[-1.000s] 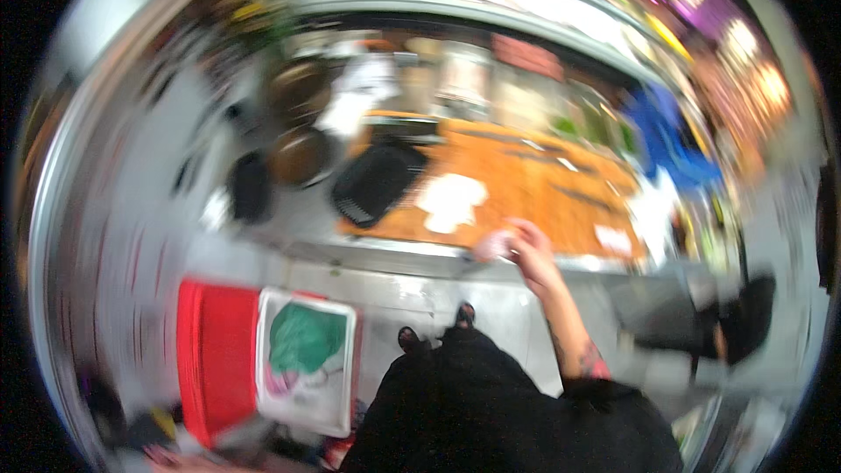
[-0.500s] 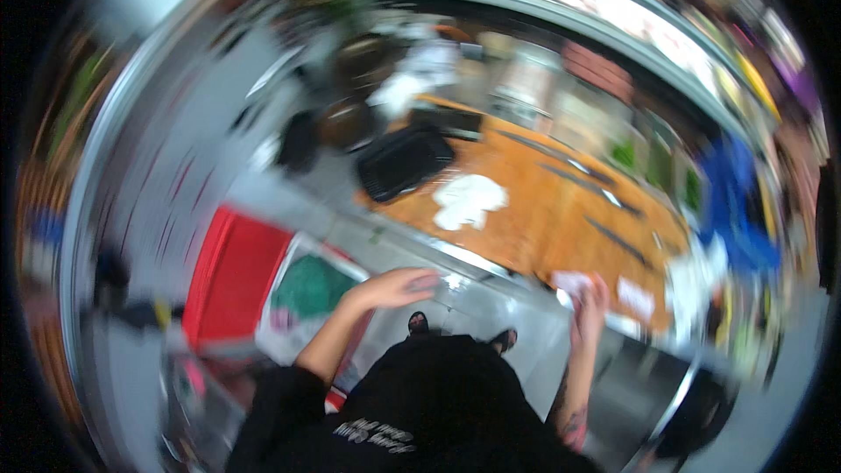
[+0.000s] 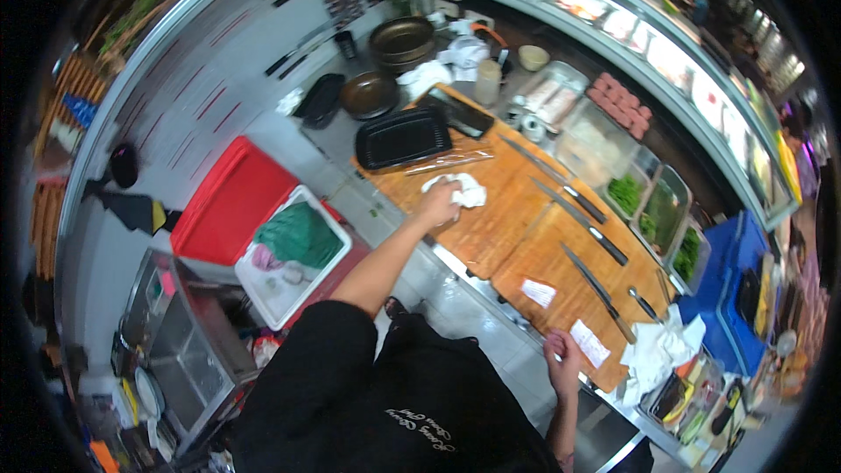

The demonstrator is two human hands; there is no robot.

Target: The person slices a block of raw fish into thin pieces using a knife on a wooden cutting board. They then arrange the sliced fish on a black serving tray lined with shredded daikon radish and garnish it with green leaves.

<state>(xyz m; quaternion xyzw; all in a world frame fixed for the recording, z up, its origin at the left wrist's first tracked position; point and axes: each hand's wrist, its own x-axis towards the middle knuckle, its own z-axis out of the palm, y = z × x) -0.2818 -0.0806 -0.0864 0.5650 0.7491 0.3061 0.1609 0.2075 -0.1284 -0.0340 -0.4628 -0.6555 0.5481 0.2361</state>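
Observation:
My left hand is closed on a crumpled white cloth, pressing it to the left part of the wooden cutting board. Just beyond the cloth lie a black plastic tray and a strip of clear wrap. At the board's near edge, my right hand hovers with its fingers loosely curled and nothing seen in them. Beside it a handwritten paper slip lies on the board, and a second paper slip rests farther left.
Several knives lie across the board. Behind stand brown pans, a container of pink meat rolls and tubs of greens. A blue bin and white cloths are at the right, an opened red-lidded cooler at the left.
My left hand has reached forward onto the white cloth, which was lying spread on the board. The paper slip at my right hand now lies apart from it on the board. The view has turned.

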